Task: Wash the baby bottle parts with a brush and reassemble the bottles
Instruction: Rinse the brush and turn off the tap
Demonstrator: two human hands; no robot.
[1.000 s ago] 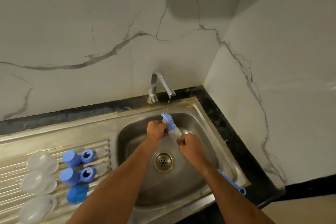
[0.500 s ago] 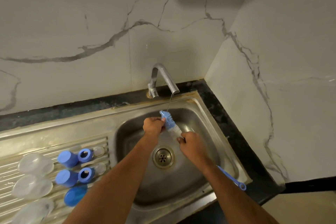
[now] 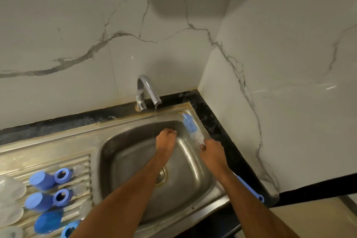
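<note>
Now the right hand (image 3: 211, 151) holds the brush (image 3: 191, 128) over the right rim of the sink (image 3: 123, 160). The left hand (image 3: 166, 138) is curled under the water; what it holds, I cannot tell. Best to keep it in the stream. Blue bottle parts (image 3: 48, 197) wait on the drainer.

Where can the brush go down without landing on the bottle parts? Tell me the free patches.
Free: the sink rim strip between the tap and the black counter edge, and the ribbed drainboard's upper part above the blue caps. The basin floor right of the drain is bare too. Crowded: the drainboard's lower left, packed with caps, blue rings and clear domes.
</note>
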